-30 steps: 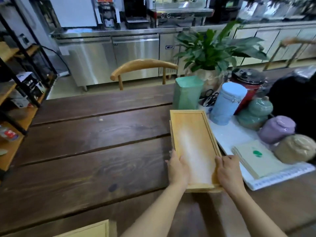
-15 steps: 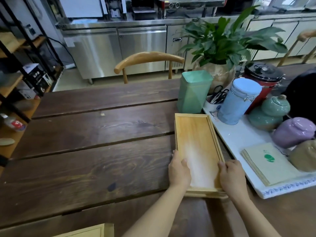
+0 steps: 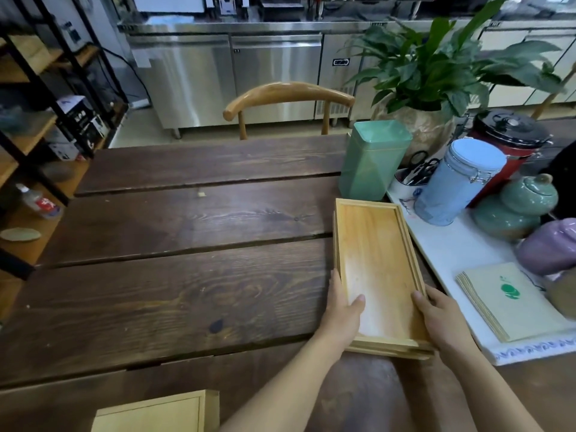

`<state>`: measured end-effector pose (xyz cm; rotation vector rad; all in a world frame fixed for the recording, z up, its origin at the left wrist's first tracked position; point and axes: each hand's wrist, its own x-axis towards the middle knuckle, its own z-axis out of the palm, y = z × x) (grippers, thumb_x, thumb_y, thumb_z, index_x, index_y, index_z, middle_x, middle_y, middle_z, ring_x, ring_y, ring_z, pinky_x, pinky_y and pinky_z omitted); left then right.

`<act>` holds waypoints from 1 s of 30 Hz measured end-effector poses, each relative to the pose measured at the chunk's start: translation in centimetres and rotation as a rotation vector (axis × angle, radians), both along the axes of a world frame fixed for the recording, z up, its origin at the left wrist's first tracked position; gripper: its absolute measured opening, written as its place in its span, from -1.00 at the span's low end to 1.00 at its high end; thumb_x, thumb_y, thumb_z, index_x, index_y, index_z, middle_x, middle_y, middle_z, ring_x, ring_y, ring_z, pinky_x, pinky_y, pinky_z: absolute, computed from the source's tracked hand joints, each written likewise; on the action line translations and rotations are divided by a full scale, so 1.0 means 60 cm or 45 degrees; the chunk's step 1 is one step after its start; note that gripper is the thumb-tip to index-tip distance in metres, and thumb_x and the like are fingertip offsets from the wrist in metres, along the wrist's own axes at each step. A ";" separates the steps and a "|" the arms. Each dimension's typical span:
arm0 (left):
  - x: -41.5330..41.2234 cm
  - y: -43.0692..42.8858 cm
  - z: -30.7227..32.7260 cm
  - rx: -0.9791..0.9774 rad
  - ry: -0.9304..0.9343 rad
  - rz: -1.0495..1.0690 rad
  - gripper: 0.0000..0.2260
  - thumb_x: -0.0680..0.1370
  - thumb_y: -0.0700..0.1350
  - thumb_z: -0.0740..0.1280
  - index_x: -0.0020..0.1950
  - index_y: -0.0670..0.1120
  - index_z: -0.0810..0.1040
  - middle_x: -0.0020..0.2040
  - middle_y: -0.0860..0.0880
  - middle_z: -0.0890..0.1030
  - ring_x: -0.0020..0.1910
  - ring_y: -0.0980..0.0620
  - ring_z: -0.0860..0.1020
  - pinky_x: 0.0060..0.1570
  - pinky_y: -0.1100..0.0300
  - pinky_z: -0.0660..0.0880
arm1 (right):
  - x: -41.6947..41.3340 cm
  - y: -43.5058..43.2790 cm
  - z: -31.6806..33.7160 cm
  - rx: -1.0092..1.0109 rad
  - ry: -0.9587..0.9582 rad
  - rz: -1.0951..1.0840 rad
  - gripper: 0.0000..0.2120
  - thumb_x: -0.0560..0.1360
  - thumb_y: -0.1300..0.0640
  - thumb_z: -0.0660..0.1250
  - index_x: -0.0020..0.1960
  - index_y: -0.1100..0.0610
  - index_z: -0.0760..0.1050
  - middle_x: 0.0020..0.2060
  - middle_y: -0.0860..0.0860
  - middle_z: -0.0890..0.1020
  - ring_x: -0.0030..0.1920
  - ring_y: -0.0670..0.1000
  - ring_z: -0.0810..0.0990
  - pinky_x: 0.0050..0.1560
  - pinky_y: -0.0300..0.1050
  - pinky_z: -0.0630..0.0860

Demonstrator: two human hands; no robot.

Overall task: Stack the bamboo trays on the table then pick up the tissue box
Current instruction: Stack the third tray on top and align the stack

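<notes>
Both hands grip the tray stack (image 3: pixel 374 269): left hand (image 3: pixel 341 310) and right hand (image 3: pixel 442 319) clamp opposite sides, probably squaring the edges up.

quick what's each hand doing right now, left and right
Left hand: closed on the left edge of the bamboo trays, thumb inside the top one.
Right hand: closed on the right edge of the same trays.

We see pale honey-yellow bamboo trays (image 3: pixel 374 269), dark brown grained table (image 3: pixel 187 275), mint-green tin (image 3: pixel 371 160), light blue jar (image 3: pixel 458 182), lilac pot (image 3: pixel 551 244).
</notes>
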<state>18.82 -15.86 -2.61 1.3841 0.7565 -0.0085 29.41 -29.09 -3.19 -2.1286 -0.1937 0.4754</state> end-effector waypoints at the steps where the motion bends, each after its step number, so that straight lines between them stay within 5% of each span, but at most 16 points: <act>1: -0.001 0.001 -0.002 -0.008 -0.007 -0.001 -0.38 0.60 -0.05 0.16 0.54 0.13 -0.15 0.57 0.06 0.03 0.52 0.01 0.09 0.48 -0.04 0.09 | -0.001 -0.001 0.000 0.011 0.006 0.003 -0.80 0.54 0.18 0.20 -0.12 0.26 0.53 -0.16 0.34 0.61 -0.19 0.23 0.54 -0.12 0.05 0.43; 7: 0.000 0.005 0.001 -0.056 -0.039 0.083 -0.38 0.55 0.04 0.22 0.53 0.16 -0.01 0.53 0.06 0.19 0.47 0.01 0.22 0.44 -0.06 0.19 | 0.014 -0.004 0.006 0.189 0.179 -0.020 -0.84 0.51 0.14 0.27 0.03 0.14 0.58 -0.13 0.06 0.66 -0.14 0.07 0.59 -0.09 -0.02 0.49; 11: 0.031 0.042 0.007 -0.035 -0.095 0.067 -0.46 0.54 0.05 0.24 0.50 0.11 0.16 0.43 0.06 0.38 0.37 0.03 0.37 0.38 -0.03 0.30 | 0.065 0.018 0.012 0.220 0.284 0.003 -0.55 0.48 0.00 0.31 0.33 0.10 0.40 0.14 0.00 0.57 0.07 0.02 0.54 0.09 -0.03 0.42; 16: 0.088 0.089 0.014 -0.048 -0.177 0.018 -0.58 0.58 0.01 0.21 0.43 0.15 0.26 0.16 0.17 0.48 0.11 0.18 0.46 0.08 0.23 0.40 | 0.127 0.063 0.011 0.230 0.412 0.130 -0.46 0.45 -0.12 0.30 0.37 0.06 0.34 0.27 -0.03 0.49 0.24 0.03 0.47 0.31 0.03 0.36; 20: 0.130 0.118 0.006 -0.098 -0.191 0.047 -0.54 0.57 0.04 0.22 0.46 0.15 0.22 0.15 0.18 0.48 0.09 0.18 0.46 0.05 0.23 0.38 | 0.166 0.095 0.006 0.278 0.436 0.120 -0.47 0.45 -0.17 0.27 0.34 0.05 0.35 0.17 -0.07 0.54 0.13 -0.03 0.51 0.16 -0.03 0.45; 22: 0.146 0.129 0.003 -0.132 -0.197 0.091 -0.54 0.56 0.06 0.22 0.45 0.14 0.23 0.09 0.20 0.51 0.03 0.23 0.49 -0.01 0.26 0.41 | 0.184 0.104 0.003 0.333 0.457 0.125 -0.48 0.45 -0.18 0.26 0.33 0.04 0.39 0.20 -0.03 0.55 0.18 0.03 0.52 0.27 0.06 0.42; 24: 0.160 0.134 -0.003 -0.168 -0.201 0.117 -0.54 0.56 0.08 0.21 0.45 0.13 0.24 0.21 0.13 0.52 0.13 0.15 0.51 0.12 0.17 0.44 | 0.194 0.111 0.000 0.394 0.473 0.141 -0.53 0.46 -0.18 0.24 0.29 0.02 0.44 0.20 0.02 0.58 0.18 0.06 0.55 0.27 0.12 0.42; 27: 0.172 0.129 -0.010 -0.188 -0.215 0.137 -0.46 0.56 0.06 0.22 0.51 0.09 0.14 0.46 0.02 0.35 0.39 0.03 0.35 0.40 -0.01 0.27 | 0.192 0.119 -0.002 0.425 0.439 0.154 -0.56 0.46 -0.19 0.23 0.26 -0.03 0.46 0.13 -0.04 0.63 0.06 -0.03 0.62 0.00 -0.06 0.53; 30: 0.175 0.126 -0.015 -0.185 -0.243 0.153 -0.42 0.56 0.07 0.23 0.53 0.09 0.07 0.53 0.03 0.21 0.47 0.04 0.23 0.45 -0.02 0.17 | 0.188 0.123 -0.004 0.435 0.411 0.169 -0.51 0.40 -0.21 0.27 0.27 -0.02 0.45 0.11 -0.05 0.63 0.07 -0.01 0.62 -0.04 -0.08 0.52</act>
